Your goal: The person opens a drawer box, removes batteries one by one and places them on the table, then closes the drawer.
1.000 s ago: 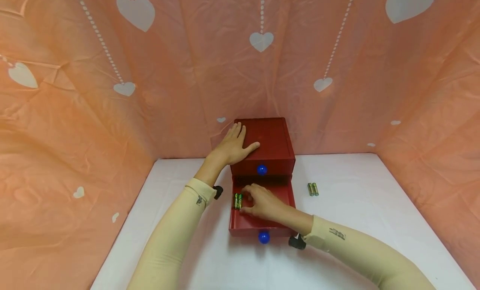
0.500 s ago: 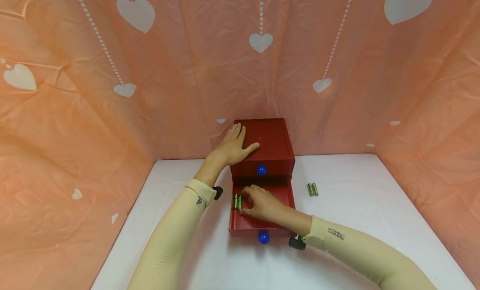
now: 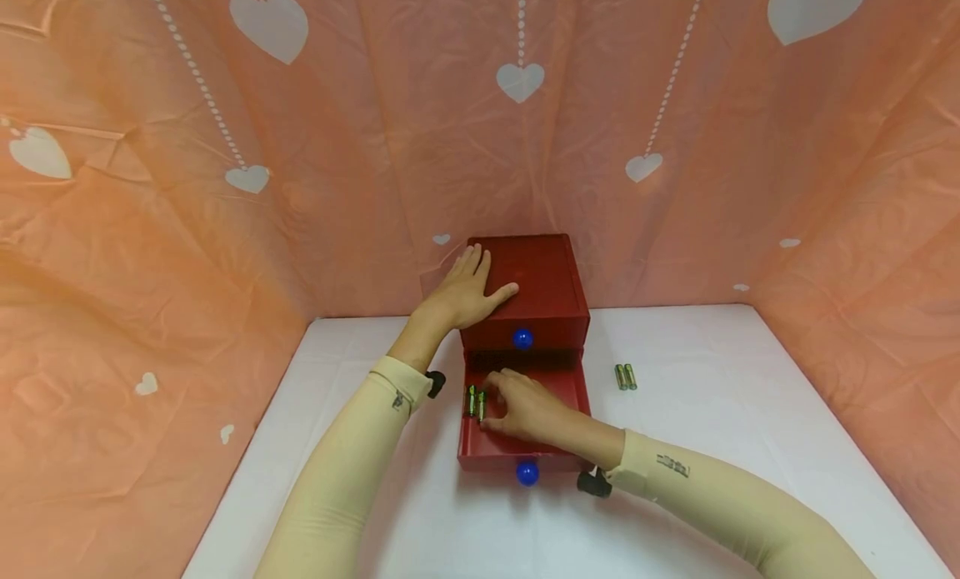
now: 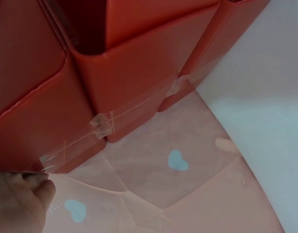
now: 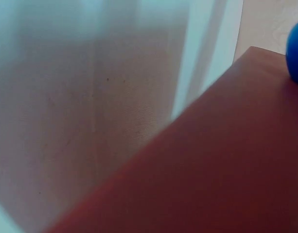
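Head: right grip (image 3: 523,406) cupped beside battery (image 3: 482,407)

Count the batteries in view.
4: two batteries in the open drawer, by the right hand; two batteries on the white table. The hand may hide others.

2 green-and-gold batteries (image 3: 482,407) lie side by side, slightly staggered, at the left inside the pulled-out lower drawer (image 3: 487,463) of a 2-tier red box (image 3: 536,275).
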{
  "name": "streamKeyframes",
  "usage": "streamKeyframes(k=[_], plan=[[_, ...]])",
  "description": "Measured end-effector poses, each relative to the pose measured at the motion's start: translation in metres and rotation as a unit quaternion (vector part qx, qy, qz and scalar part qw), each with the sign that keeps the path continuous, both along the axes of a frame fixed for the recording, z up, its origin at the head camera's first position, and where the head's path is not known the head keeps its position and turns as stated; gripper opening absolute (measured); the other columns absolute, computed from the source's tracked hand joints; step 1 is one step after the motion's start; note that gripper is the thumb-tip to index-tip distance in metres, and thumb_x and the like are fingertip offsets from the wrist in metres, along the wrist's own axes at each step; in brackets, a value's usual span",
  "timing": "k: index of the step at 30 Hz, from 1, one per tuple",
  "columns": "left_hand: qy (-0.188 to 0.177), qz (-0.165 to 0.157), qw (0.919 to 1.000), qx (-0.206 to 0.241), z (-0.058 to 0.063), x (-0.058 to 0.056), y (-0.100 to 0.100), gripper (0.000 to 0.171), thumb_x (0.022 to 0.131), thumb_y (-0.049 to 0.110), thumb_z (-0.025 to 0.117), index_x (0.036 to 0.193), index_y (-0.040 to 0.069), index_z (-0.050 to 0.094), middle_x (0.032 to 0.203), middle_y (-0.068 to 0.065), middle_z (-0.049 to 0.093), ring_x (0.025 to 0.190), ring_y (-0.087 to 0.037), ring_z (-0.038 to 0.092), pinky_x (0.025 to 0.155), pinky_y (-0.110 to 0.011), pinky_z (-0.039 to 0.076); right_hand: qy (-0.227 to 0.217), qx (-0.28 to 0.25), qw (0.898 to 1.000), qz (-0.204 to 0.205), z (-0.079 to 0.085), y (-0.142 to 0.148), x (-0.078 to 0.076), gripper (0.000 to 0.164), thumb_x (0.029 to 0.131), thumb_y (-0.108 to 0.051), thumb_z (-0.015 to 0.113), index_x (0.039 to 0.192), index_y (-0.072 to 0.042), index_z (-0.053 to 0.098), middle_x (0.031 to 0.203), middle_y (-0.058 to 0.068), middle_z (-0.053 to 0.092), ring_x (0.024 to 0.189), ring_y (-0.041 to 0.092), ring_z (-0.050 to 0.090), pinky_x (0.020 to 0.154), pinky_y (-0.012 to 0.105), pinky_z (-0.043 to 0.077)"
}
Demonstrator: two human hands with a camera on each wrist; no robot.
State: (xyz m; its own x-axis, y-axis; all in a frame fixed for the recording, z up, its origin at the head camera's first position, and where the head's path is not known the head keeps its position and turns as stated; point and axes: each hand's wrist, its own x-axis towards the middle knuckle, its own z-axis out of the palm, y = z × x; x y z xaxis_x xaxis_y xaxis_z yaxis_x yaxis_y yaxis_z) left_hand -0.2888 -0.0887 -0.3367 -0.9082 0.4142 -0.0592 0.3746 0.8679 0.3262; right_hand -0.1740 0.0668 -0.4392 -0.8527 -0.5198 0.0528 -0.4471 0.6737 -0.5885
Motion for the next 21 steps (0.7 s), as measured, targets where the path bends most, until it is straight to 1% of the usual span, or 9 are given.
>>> streamKeyframes(k=[4, 10, 14, 21], plan=[[0.000, -0.002, 1.0000, -0.002, -0.001, -0.001, 0.000, 0.098, 0.108, 0.073, 0.034, 0.173, 0.006, 0.004, 0.181, -0.012, -0.007, 0.167, -0.024, -0.011, 0.135, -0.042, 0.000, -0.006, -0.006, 1.000, 0.002, 0.001, 0.002, -0.001, 0.043, 0.088, -0.021, 0.091, 0.123, -0.006, 0.070, 0.099, 0.003, 0.065, 0.087, 0.015, 0.062, 0.078, 0.033, 0.058], [0.004, -0.003, 0.9999, -0.009, -0.001, -0.002, 0.000, 0.097, 0.108, 0.072, 0.034, 0.173, 0.006, 0.005, 0.181, -0.013, -0.006, 0.167, -0.025, -0.010, 0.135, -0.043, 0.001, -0.018, -0.018, 1.000, 0.003, 0.004, 0.005, -0.001, 0.044, 0.088, -0.021, 0.090, 0.123, -0.005, 0.069, 0.092, -0.001, 0.064, 0.082, 0.013, 0.060, 0.073, 0.032, 0.056], [0.004, -0.001, 0.9999, -0.011, -0.001, -0.002, 0.001, 0.097, 0.108, 0.072, 0.034, 0.173, 0.006, 0.005, 0.181, -0.013, -0.005, 0.167, -0.025, -0.009, 0.135, -0.044, 0.003, -0.029, -0.023, 0.999, 0.003, 0.007, 0.008, 0.001, 0.045, 0.089, -0.020, 0.089, 0.125, -0.004, 0.068, 0.091, -0.002, 0.065, 0.081, 0.013, 0.059, 0.072, 0.032, 0.055], [-0.004, 0.003, 1.0000, -0.008, 0.000, -0.001, 0.001, 0.097, 0.108, 0.072, 0.034, 0.173, 0.007, 0.003, 0.181, -0.011, -0.007, 0.167, -0.024, -0.010, 0.135, -0.042, 0.000, -0.035, -0.028, 0.999, 0.003, 0.011, 0.017, 0.002, 0.043, 0.090, -0.021, 0.089, 0.124, -0.007, 0.068, 0.090, -0.003, 0.066, 0.081, 0.012, 0.060, 0.073, 0.029, 0.057]])
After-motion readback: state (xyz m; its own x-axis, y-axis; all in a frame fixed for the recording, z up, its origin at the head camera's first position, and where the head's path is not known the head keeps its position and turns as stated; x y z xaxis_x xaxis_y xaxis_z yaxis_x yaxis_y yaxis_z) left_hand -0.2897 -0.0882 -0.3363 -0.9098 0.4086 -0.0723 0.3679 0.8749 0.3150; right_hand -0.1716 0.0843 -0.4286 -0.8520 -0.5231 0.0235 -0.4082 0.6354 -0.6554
